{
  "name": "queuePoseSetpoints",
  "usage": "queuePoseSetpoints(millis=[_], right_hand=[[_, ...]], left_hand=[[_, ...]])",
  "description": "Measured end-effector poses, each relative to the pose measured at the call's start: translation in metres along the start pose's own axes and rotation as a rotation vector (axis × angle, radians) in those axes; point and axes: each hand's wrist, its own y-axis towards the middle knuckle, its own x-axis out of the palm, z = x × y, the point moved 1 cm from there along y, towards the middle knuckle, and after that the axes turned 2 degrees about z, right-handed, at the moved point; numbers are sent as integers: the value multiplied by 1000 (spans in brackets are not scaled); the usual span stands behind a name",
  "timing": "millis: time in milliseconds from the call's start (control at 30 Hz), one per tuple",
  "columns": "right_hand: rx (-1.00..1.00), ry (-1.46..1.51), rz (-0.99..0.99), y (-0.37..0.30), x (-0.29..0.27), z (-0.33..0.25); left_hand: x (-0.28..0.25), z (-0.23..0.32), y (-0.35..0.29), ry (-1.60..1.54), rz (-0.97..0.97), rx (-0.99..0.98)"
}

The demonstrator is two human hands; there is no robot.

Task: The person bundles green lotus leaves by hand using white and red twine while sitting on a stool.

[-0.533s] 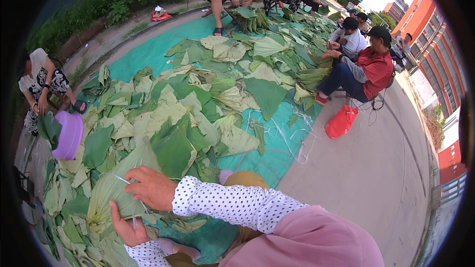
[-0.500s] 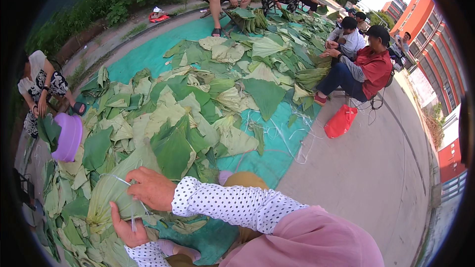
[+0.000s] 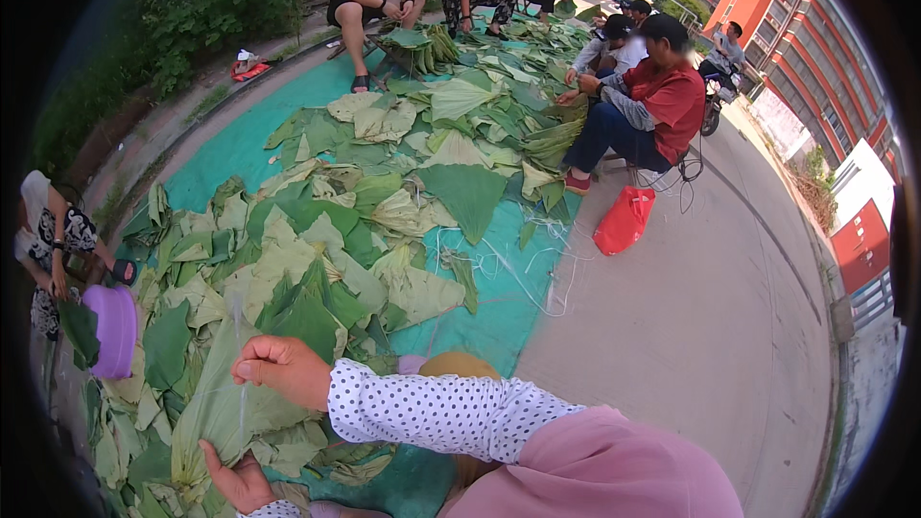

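My right hand (image 3: 285, 370) is closed in a pinch on a thin white plastic string (image 3: 238, 315), which runs above and below the fingers. Beneath it lies a stack of pale green lotus leaves (image 3: 213, 424), folded to a gathered point. My left hand (image 3: 240, 482) holds the lower edge of this stack, its thumb resting on top and its other fingers partly hidden. Polka-dot white sleeves cover both arms.
Many loose lotus leaves (image 3: 470, 194) cover a green ground sheet (image 3: 508, 302). A purple basin (image 3: 113, 331) stands at the left, beside a seated person. Several other people sit around the leaves. A red bag (image 3: 625, 221) lies on the pavement (image 3: 652, 326); white strings (image 3: 523, 273) are scattered near the sheet's edge.
My right hand has lifted slightly away from the leaf stack, pulling the string up. My left hand has shifted a little down and left. The whole view has shifted.
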Motion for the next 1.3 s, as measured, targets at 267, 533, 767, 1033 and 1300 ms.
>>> queuePoseSetpoints(millis=[267, 533, 767, 1033, 1300], right_hand=[[85, 213, 53, 4, -5, -12], [37, 317, 238, -29, -16, -41], [66, 430, 236, -36, -18, -31], [132, 370, 157, -39, -13, -35], [272, 251, 112, -41, 3, -30]], left_hand=[[-27, 24, 4, -13, 88, 68], [-16, 18, -31, -80, 43, 134], [-20, 30, -49, -110, 46, 163], [-21, 37, -52, -54, 48, 183], [-4, 31, -51, -50, 11, 169]])
